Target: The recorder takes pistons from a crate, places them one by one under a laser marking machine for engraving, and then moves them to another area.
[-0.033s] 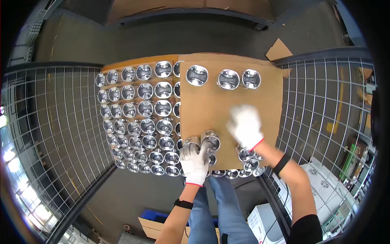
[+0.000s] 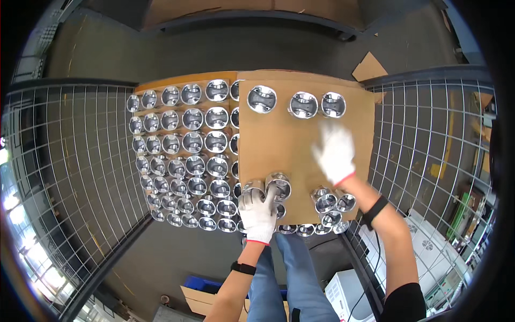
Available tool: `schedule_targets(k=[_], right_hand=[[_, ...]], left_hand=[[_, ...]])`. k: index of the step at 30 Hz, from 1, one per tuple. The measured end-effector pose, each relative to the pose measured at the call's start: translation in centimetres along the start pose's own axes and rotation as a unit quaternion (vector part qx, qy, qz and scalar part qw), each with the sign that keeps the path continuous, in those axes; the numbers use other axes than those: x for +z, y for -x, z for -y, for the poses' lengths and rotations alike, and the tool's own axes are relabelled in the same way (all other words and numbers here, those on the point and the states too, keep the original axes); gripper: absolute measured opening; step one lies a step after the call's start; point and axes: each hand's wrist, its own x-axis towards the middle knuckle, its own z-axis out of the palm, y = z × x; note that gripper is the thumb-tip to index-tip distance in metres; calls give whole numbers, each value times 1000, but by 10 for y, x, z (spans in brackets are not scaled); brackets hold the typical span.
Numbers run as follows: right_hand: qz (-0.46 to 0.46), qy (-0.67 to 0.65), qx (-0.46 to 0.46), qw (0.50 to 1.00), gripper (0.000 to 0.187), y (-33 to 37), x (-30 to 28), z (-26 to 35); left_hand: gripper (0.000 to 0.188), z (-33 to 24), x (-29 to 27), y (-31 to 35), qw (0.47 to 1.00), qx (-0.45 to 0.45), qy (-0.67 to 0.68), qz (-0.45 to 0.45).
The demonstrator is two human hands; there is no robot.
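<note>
My left hand [image 2: 256, 216], in a white glove, is at the near left of a cardboard sheet [image 2: 284, 145]. Its fingers curl over one metal piston [image 2: 253, 185], while a finger reaches onto a second piston [image 2: 279, 185] beside it. Over the sheet's right half, my gloved right hand [image 2: 336, 155] is blurred by motion. Its fingers look stretched out with the thumb apart, and nothing shows in them. Beyond it, three pistons stand along the far edge, one of them at the right [image 2: 333, 104]. Several more cluster at the near right, including one piston [image 2: 325, 202].
Left of the sheet, many pistons [image 2: 192, 143] stand in rows on a lower layer. Wire mesh panels flank the stack at the left [image 2: 80, 161] and right [image 2: 418, 139]. A loose cardboard piece [image 2: 369, 67] lies on the floor beyond. A white box [image 2: 346, 295] stands near my legs.
My right hand has moved away from me and slightly right, uncovering the near-right piston cluster. My left hand stays on the pistons.
</note>
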Motion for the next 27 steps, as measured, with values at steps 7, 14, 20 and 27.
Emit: schedule_targets(k=[7, 14, 20, 27], right_hand=[[71, 121, -62, 988, 19, -64, 40, -60], [82, -53, -150, 984, 27, -14, 40, 2], [70, -58, -151, 984, 24, -36, 79, 86], [-39, -97, -83, 991, 52, -46, 21, 81]], left_hand=[[59, -15, 18, 1, 991, -42, 8, 128], [27, -3, 49, 6, 998, -17, -27, 50], [24, 0, 59, 4, 998, 8, -19, 62], [25, 23, 12, 70, 991, -85, 54, 88]])
